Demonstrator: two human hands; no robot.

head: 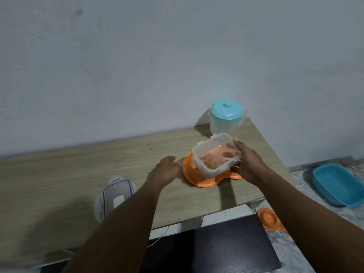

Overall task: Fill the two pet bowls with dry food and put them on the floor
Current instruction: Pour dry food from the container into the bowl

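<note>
An orange pet bowl [194,177] sits on the wooden table [78,174] near its right end. My right hand [248,162] grips a clear plastic food container [212,152] holding brown dry food, tilted down over that bowl. My left hand [167,170] rests with curled fingers at the bowl's left rim; whether it touches the rim I cannot tell. A second orange pet bowl [268,219] lies on the floor below the table's right corner, partly hidden by my right forearm.
The container's clear lid [116,196] with blue seal lies on the table near the front edge. A clear jar with a teal lid [226,117] stands at the back right by the wall. A blue tub [338,184] sits on the floor at right. A dark panel lies under the table.
</note>
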